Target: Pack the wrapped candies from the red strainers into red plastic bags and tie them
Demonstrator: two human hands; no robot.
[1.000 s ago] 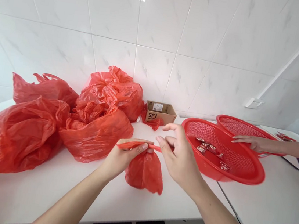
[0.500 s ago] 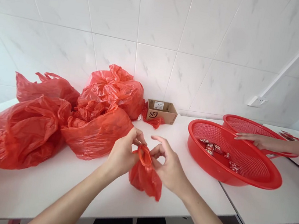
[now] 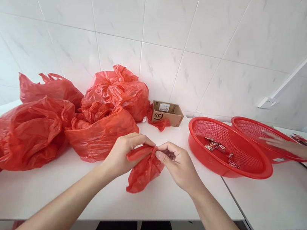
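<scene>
Between my hands is a small red plastic bag, its neck bunched and twisted at the top. My left hand is closed on a loop of the bag's handle on the left side. With thumb and forefinger, my right hand pinches the gathered neck. The bag's body hangs below my fingers, just above the white table; what is inside is hidden. To the right, nearest my right hand, stands a red mesh basket with several wrapped packets in it.
Several large red plastic bags fill the left and back left. A cardboard box sits by the tiled wall. At the right, another person's hand is over a second red basket. A seam divides the tables.
The handle loop, held open before, is now drawn tight at the bag's neck. The near basket has moved left, and the other person's hand has left its rim.
</scene>
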